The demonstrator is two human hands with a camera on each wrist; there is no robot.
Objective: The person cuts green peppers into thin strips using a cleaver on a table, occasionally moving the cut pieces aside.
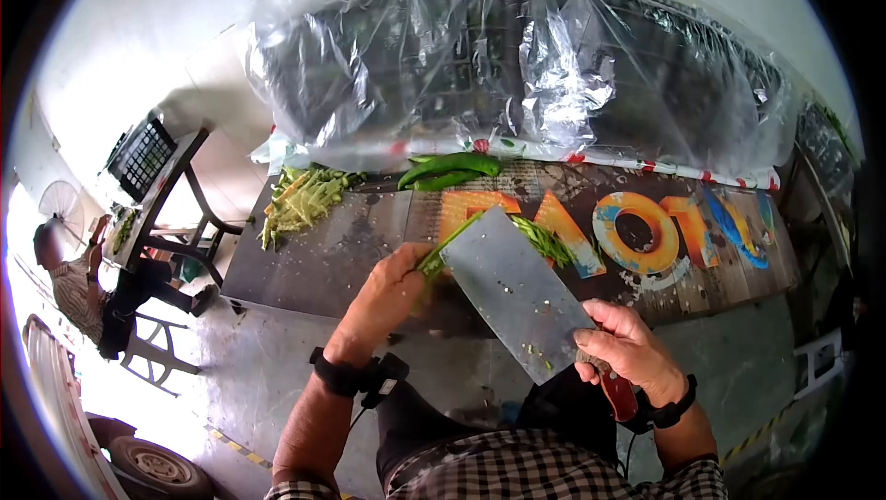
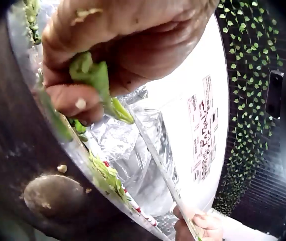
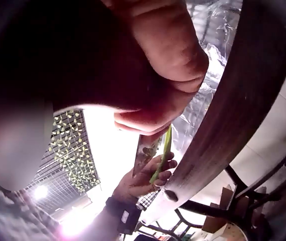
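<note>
My left hand [image 1: 383, 292] grips a green pepper [image 2: 97, 78] between its thumb and curled fingers, near the table's front edge. A broad rectangular cleaver [image 1: 508, 283] lies slantwise across the middle of the head view. In the left wrist view its edge meets the pepper's narrow end. The right hand [image 1: 628, 348] holds the cleaver by its reddish handle [image 1: 618, 396], with small green bits stuck to the blade. Cut green pepper strips [image 1: 546, 242] lie just beyond the blade. Whole long green peppers [image 1: 461, 165] rest farther back, left of a pale pile of trimmed pepper pieces [image 1: 305, 203].
The dark wooden table [image 1: 305, 279] bears large painted letters. Clear plastic sheeting [image 1: 443, 66] drapes a dark rack behind it. At the left, a person [image 1: 78, 297] sits beside another table holding a black crate [image 1: 143, 159].
</note>
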